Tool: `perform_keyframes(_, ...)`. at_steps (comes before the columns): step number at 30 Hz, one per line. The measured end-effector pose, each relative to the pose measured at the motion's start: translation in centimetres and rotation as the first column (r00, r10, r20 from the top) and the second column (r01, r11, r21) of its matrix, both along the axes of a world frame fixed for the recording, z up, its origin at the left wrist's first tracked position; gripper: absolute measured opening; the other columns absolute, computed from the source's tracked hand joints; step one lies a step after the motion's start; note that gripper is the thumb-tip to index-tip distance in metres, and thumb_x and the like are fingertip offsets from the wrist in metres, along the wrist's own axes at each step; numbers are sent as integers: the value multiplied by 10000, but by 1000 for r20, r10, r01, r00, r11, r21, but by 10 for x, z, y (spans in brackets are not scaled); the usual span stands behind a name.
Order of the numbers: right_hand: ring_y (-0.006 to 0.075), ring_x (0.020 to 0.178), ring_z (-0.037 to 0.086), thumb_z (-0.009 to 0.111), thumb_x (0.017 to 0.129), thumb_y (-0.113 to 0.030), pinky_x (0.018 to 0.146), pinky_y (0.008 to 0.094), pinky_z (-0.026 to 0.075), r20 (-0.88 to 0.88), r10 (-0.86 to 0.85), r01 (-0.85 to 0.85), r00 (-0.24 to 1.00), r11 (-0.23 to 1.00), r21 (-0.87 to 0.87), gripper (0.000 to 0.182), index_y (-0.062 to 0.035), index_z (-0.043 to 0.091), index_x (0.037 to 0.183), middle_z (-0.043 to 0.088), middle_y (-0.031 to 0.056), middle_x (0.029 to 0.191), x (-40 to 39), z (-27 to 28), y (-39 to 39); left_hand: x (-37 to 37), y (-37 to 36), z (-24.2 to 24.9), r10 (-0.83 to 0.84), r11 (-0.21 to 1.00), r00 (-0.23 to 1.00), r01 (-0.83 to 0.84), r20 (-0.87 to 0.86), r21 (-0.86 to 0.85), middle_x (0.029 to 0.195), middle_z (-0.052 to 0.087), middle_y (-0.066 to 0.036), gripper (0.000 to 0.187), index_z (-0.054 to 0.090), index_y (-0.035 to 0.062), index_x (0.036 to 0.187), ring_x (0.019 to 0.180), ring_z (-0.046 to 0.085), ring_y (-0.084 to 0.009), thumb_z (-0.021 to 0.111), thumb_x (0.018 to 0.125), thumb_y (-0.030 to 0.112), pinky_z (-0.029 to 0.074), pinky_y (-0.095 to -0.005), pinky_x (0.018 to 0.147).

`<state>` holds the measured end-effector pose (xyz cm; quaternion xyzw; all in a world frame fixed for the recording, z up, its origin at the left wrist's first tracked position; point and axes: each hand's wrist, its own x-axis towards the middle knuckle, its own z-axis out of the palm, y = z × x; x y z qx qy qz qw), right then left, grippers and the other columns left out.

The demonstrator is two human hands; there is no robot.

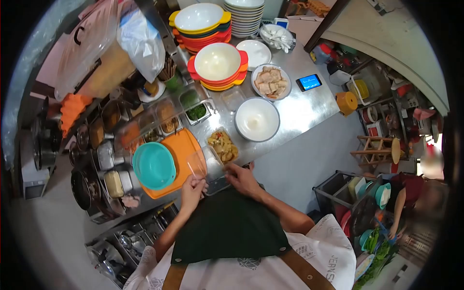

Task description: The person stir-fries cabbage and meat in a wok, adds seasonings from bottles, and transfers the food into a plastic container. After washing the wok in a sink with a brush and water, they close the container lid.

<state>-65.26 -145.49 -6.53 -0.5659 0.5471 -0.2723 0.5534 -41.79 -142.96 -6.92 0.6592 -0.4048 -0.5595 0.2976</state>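
Note:
A clear plastic takeaway box (222,146) filled with yellowish food sits at the near edge of the steel counter (299,111). Its clear lid (196,163) stands open to the left, over an orange tray (181,142). My left hand (192,189) pinches the near edge of that lid. My right hand (242,179) grips the near corner of the box. Both hands are just above my dark green apron (227,227).
Teal plates (153,165) are stacked on the orange tray. Beyond the box are a white bowl (257,119), a plate of sliced meat (270,81), a phone (309,82) and stacked red and yellow bowls (217,63). Condiment tubs (145,126) line the left. Another person (408,193) works at the right.

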Motion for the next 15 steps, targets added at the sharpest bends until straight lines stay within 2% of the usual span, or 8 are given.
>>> perform_keyframes(1,268,753,666,650,900,-140,727,385,516,-25,-30,31,999,999,28,277,-30,617,1152,687,143,838,1,-20,6,1,1,-11,-5,996,995,14,-98,94,876,655,-71,233,542,7,1136,681,619,-112,647,943,85,507,-236,545)
perform_keyframes(2,291,765,674,658,895,-144,739,398,518,-51,-63,66,997,996,52,292,-34,624,1163,693,156,850,1,-39,11,-1,3,-21,-26,997,995,33,-98,69,823,652,-58,94,540,27,1016,646,622,-120,606,967,74,499,-233,511)
perform_keyframes(5,327,789,674,667,880,-154,750,422,517,-228,-165,173,960,985,17,299,-44,653,1157,692,174,849,-15,-59,13,-19,-6,-55,-51,997,987,59,-155,46,767,644,-53,91,557,30,979,638,634,-117,627,955,84,489,-243,510)
perform_keyframes(6,339,774,662,660,870,-152,744,415,515,-293,-190,192,937,981,-25,264,-54,672,1115,681,177,825,-21,-74,11,-28,-12,-58,-97,994,991,100,-88,32,737,640,-57,107,563,27,966,634,640,-123,636,950,104,491,-261,513)
perform_keyframes(8,296,763,674,648,880,-163,721,392,520,-305,-264,259,915,964,-58,274,-32,673,1119,682,171,810,-31,-84,0,-51,-31,-61,-185,983,982,184,48,7,678,631,-66,146,574,23,941,627,654,-136,654,940,146,493,-298,520)
perform_keyframes(11,273,758,683,644,878,-173,711,380,524,-318,-315,281,894,948,-147,286,-25,681,1121,688,162,811,-44,-101,-24,-72,-51,-65,-204,977,956,212,211,-20,662,651,-116,244,616,19,889,666,687,-239,671,916,255,512,-390,581)
perform_keyframes(12,273,759,684,645,874,-174,711,381,525,-321,-324,280,890,944,-178,290,-27,684,1121,690,159,816,-46,-107,-29,-72,-56,-71,-215,968,935,242,281,-65,660,648,-107,258,613,16,883,622,677,-224,663,922,266,510,-375,562)
perform_keyframes(15,265,760,681,655,863,-176,715,375,525,-250,-315,301,915,949,-94,293,-35,694,1117,692,149,825,-46,-119,-46,-74,-65,-92,-210,945,877,296,431,-141,653,644,-91,294,612,13,860,532,658,-199,648,931,296,504,-350,524)
